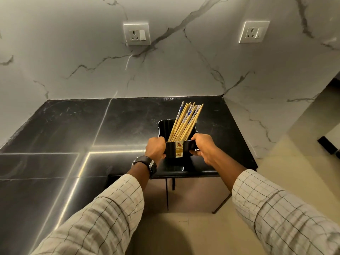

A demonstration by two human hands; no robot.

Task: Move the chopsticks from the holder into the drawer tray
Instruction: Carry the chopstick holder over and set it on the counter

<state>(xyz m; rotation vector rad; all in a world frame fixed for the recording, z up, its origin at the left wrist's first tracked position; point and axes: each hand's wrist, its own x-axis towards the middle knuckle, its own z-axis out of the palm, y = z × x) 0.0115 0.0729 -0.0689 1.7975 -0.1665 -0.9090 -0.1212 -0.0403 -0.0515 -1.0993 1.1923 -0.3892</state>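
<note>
Both hands clasp a black holder point(170, 150) at the near right edge of the dark counter point(55, 137): left hand point(156, 149) on its left side, right hand point(202, 147) on its right. Chopsticks point(185, 122) stand inside, leaning far-right.

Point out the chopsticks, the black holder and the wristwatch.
chopsticks point(185, 120): head view, middle of the bundle's shafts.
black holder point(170, 150): head view, front wall left of the label.
wristwatch point(145, 162): head view, strap on the left wrist.
</note>
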